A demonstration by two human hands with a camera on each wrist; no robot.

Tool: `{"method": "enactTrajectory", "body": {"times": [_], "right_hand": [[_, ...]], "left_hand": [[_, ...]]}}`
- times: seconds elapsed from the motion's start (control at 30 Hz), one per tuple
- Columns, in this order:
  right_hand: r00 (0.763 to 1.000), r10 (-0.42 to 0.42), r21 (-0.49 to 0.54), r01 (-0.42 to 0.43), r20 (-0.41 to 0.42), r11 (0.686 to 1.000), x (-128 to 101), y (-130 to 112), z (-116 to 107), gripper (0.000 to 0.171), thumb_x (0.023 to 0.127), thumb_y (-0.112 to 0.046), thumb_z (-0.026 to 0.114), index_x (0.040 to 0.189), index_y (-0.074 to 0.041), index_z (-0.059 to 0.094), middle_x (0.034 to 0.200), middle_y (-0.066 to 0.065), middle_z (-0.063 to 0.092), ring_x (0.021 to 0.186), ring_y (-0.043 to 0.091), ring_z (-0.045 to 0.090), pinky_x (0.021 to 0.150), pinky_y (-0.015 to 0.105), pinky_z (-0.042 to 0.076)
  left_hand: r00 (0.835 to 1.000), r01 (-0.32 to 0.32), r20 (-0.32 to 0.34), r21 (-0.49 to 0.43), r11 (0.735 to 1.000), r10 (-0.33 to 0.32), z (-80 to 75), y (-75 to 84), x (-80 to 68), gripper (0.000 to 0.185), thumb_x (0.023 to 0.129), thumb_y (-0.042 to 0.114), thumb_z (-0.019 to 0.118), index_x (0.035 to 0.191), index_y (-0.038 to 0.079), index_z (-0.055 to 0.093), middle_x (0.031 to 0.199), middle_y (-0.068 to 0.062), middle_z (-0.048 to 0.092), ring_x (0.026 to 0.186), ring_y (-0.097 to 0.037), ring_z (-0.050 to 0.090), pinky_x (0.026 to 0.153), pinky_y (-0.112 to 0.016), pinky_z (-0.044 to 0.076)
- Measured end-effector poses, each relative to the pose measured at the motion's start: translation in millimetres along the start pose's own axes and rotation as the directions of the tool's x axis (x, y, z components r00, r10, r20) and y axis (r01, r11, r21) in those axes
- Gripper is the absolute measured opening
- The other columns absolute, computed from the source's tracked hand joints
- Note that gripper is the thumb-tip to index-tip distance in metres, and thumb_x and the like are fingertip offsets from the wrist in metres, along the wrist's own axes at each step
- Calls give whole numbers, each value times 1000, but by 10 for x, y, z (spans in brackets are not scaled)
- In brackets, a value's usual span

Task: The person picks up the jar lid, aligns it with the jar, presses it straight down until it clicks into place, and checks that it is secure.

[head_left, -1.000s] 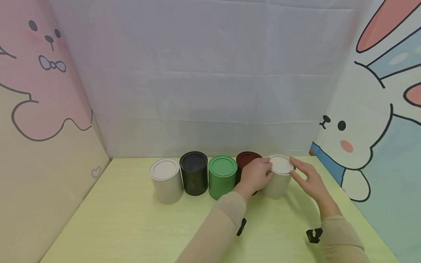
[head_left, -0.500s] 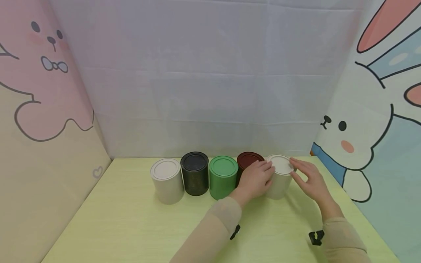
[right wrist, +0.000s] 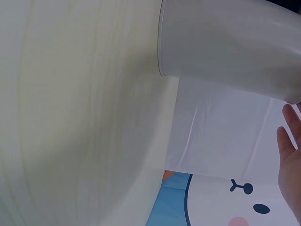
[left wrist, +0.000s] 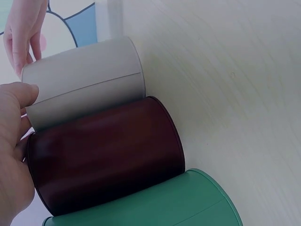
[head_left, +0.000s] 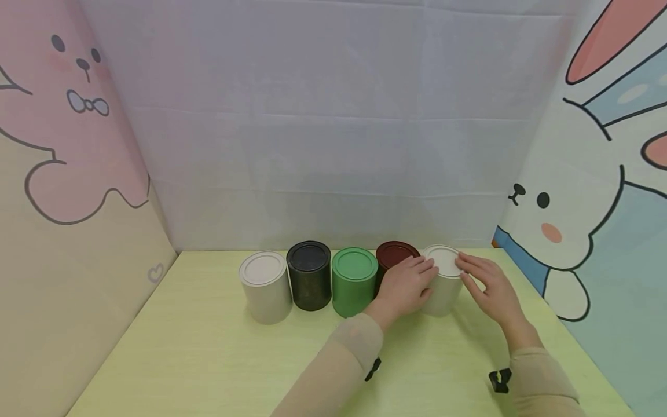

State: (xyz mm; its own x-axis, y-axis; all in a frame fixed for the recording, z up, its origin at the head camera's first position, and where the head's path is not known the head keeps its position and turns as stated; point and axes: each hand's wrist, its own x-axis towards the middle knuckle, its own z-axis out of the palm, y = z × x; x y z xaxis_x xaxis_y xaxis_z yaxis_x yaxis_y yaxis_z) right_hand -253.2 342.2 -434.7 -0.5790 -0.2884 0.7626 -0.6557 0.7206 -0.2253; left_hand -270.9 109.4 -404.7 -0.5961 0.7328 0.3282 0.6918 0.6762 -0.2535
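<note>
Five lidded cans stand in a row at the back of the table: pale grey (head_left: 264,286), black (head_left: 308,275), green (head_left: 354,281), dark red (head_left: 396,253) and white (head_left: 444,281). My left hand (head_left: 409,285) lies in front of the red can, its fingers against the white can's left side near the rim. The right hand (head_left: 487,284) has straight fingers touching the white can's right rim. From the left wrist I see the white can (left wrist: 84,77), red can (left wrist: 103,150), green can (left wrist: 155,202) and my left hand (left wrist: 11,155). The right wrist view shows the white can (right wrist: 230,44).
The yellow-green table (head_left: 219,359) is walled by a white cloth backdrop (head_left: 333,145) and cartoon panels at left (head_left: 68,174) and right (head_left: 589,202). The white can stands close to the right panel.
The white can has settled beside the red can, barely shifting. My right hand has drawn in to the can's rim and the left hand has slid slightly down its side.
</note>
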Motion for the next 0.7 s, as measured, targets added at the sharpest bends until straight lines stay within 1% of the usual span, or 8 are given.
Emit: {"method": "enactTrajectory", "body": {"times": [0.2, 0.37, 0.53, 0.67, 0.7], "right_hand": [[1000, 16, 3, -16, -19, 1000, -6, -11, 29, 32, 86, 2, 69, 118, 6, 69, 126, 23, 63, 112, 44, 52, 110, 14, 22], [999, 20, 7, -19, -37, 1000, -6, 5, 48, 33, 83, 5, 69, 116, 5, 69, 124, 23, 64, 111, 44, 53, 109, 14, 23], [999, 16, 0, -16, -36, 1000, 16, 9, 27, 30, 84, 2, 71, 114, 3, 71, 123, 21, 66, 111, 43, 54, 109, 15, 24], [1000, 18, -2, -18, -13, 1000, 92, 16, -28, 30, 79, 3, 76, 109, 1, 74, 118, 18, 69, 108, 40, 57, 106, 16, 28], [1000, 19, -1, -19, -3, 1000, 121, 20, -43, 30, 78, 4, 77, 108, 1, 75, 117, 18, 69, 107, 40, 58, 105, 20, 32]], "left_hand": [[1000, 1, -3, 2, 1000, -1, 11, -8, 4, 46, 100, 40, 58, 143, 26, 54, 147, 9, 49, 138, -8, 40, 115, -23, 25], [1000, -5, -26, 8, 1000, 5, 48, -21, 12, 44, 100, 39, 58, 142, 27, 56, 146, 10, 50, 137, -7, 41, 115, -22, 26], [999, -10, -40, 5, 1000, 11, 65, -26, 13, 43, 100, 38, 58, 142, 27, 56, 145, 10, 51, 137, -7, 42, 115, -22, 26], [999, -9, -41, -2, 1000, 9, 71, -28, 13, 43, 100, 37, 58, 142, 27, 57, 145, 10, 51, 136, -7, 42, 115, -23, 27], [999, -8, -40, -3, 1000, 8, 71, -28, 14, 43, 100, 37, 58, 142, 27, 57, 145, 10, 51, 136, -7, 42, 115, -23, 27]]}}
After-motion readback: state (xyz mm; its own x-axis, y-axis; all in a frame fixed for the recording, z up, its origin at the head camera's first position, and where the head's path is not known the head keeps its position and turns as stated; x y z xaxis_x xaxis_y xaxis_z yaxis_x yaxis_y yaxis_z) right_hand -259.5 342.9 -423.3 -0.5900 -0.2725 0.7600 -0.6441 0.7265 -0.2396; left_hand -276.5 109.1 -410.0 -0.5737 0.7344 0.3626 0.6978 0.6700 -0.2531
